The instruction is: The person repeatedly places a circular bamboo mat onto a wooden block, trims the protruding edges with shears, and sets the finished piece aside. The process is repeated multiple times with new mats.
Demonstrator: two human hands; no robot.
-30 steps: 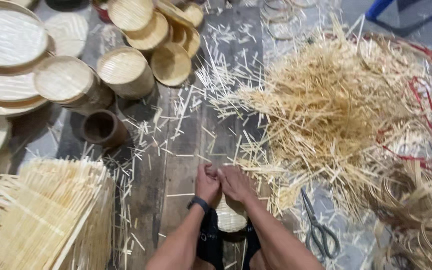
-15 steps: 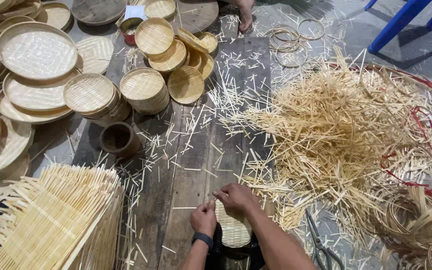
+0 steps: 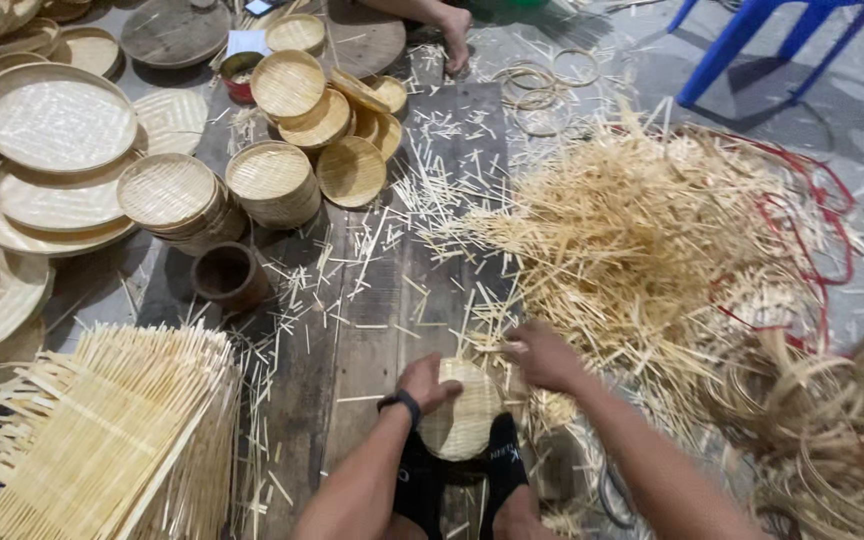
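Pressing flat on small woven bamboo disc (image 3: 464, 415) with left hand (image 3: 428, 381), disc resting between knees on dark plank (image 3: 372, 330). Right hand (image 3: 544, 356) pinching thin strips at edge of loose strip heap (image 3: 642, 230). Best kept pinned flat while drawing strips singly.

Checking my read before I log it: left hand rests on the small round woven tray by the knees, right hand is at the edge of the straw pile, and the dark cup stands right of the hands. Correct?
One slip. The head view shows the dark cup left of the hands, beside the stacked trays. The left hand does rest on the small round woven tray, and the right hand is at the straw pile edge.
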